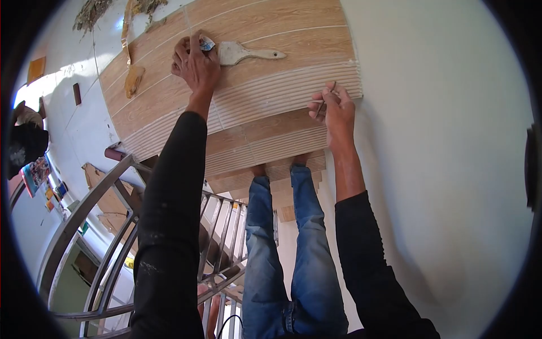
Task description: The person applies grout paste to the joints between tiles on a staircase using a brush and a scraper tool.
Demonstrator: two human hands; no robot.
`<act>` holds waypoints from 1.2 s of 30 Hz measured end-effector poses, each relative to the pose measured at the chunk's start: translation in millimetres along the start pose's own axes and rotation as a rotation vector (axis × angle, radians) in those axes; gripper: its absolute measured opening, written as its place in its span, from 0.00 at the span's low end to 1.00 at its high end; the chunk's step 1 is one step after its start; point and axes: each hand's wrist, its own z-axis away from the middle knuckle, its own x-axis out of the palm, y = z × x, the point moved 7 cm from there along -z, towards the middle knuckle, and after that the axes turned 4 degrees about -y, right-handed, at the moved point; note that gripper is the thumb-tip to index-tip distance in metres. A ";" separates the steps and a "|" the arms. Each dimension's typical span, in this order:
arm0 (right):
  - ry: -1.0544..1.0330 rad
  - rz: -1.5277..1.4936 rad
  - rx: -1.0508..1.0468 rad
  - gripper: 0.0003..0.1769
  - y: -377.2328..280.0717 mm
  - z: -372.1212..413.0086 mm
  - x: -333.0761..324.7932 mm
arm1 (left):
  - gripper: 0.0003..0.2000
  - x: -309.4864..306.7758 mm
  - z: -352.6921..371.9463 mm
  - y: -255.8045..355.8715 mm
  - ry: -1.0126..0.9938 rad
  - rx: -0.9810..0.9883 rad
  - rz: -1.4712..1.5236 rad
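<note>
My left hand (196, 63) rests low over the top wood-look step, its fingers curled round a small crumpled blue-and-white packet (207, 43). Right beside that hand lies a paintbrush (248, 53), its pale bristle end toward my fingers and its handle pointing right. My right hand (337, 110) is closed near the ribbed front edge of the step (271, 99), close to the wall. Between its fingers sits a thin dark stick-like piece (319, 107); I cannot tell its kind.
A curved metal railing (84, 214) runs along the left side. Lower steps (237, 141) drop away beneath my legs. A pale wall (440, 141) stands on the right. A strip of brown tape (133, 79) lies at the step's left, and a person (28, 135) is at the far left.
</note>
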 end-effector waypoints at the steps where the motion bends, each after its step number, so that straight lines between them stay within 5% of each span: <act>1: -0.004 0.002 0.012 0.15 -0.6 -1.6 4.0 | 0.22 6.3 0.9 -6.4 -0.007 -0.006 -0.009; 6: 0.087 0.673 -0.233 0.13 -7.4 -19.2 3.6 | 0.24 15.0 2.7 -10.4 0.026 0.008 -0.015; 14: 0.054 0.502 -0.344 0.13 -4.1 -13.3 7.2 | 0.24 10.6 0.1 -9.6 0.062 -0.002 0.014; 19: 0.310 0.779 -0.625 0.09 -28.5 -14.2 -5.9 | 0.24 -1.7 -2.4 -20.1 0.123 0.007 0.145; 20: 0.306 0.802 -0.676 0.09 -36.3 -23.5 -5.7 | 0.21 -2.2 2.3 -26.4 0.030 -0.041 0.435; 22: 0.274 0.846 -0.798 0.10 -63.7 -47.1 8.0 | 0.21 -26.2 16.4 -7.4 -0.068 0.061 0.590; 24: 0.241 0.925 -0.955 0.09 -88.1 -81.2 30.6 | 0.22 -42.3 52.3 40.6 -0.212 0.296 0.264; 26: 0.238 0.984 -1.038 0.09 -98.6 -114.1 47.7 | 0.23 -46.6 92.3 91.4 -0.374 0.335 0.296; 28: 0.213 1.153 -1.059 0.23 -101.3 -134.9 63.2 | 0.21 -28.7 112.6 120.1 -0.479 0.398 0.353; 36: 0.257 1.012 -1.212 0.23 -95.9 -141.6 56.2 | 0.19 32.9 112.7 141.2 -0.295 0.569 0.367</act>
